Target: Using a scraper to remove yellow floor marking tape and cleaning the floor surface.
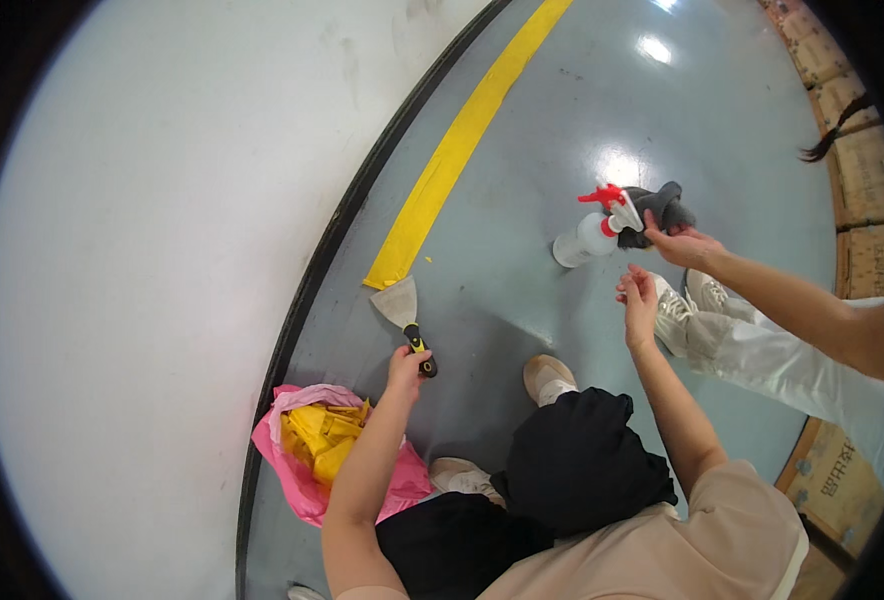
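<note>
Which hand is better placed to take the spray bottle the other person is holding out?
Right. The right hand is raised, open and empty just below the spray bottle in the other person's hand. The left hand is busy gripping the scraper by the yellow floor tape.

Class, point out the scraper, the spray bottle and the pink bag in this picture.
scraper [399, 303], head view, on its metal blade.
spray bottle [580, 243], head view, on its white body.
pink bag [284, 480], head view, on its left side.

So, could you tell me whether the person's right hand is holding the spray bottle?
No, the right hand is empty and raised near the spray bottle, which another person's hand holds together with a dark cloth.
</note>
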{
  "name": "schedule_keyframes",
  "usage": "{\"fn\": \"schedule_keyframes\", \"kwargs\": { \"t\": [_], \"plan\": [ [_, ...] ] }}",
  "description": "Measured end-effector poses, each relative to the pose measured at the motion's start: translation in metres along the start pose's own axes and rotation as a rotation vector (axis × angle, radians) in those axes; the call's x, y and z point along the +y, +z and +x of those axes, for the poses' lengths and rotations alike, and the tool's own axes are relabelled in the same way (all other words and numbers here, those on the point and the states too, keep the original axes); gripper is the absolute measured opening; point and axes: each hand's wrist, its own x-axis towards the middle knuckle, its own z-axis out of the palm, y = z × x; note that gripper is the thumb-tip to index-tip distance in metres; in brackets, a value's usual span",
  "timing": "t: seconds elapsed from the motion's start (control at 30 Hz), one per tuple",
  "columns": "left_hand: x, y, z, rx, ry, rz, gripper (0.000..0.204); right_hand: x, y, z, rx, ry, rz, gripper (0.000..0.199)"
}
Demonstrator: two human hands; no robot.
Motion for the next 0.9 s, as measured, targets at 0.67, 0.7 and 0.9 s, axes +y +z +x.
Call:
{"fn": "schedule_keyframes", "kwargs": {
  "t": [0.67,0.7,0.9],
  "plan": [
    [0.000,-0.006,0.001,0.026,-0.060,0.020,0.040,-0.096,0.067,0.061,-0.751,-0.266,-0.357,0.047],
    [0.001,-0.004,0.000,0.032,-0.059,0.025,0.040,-0.096,0.073,0.056,-0.748,-0.397,-0.397,0.043],
    [-0.004,-0.007,0.004,0.038,-0.045,0.019,0.039,-0.089,0.096,0.039,-0.467,-0.538,-0.342,0.032]
  ]
}}
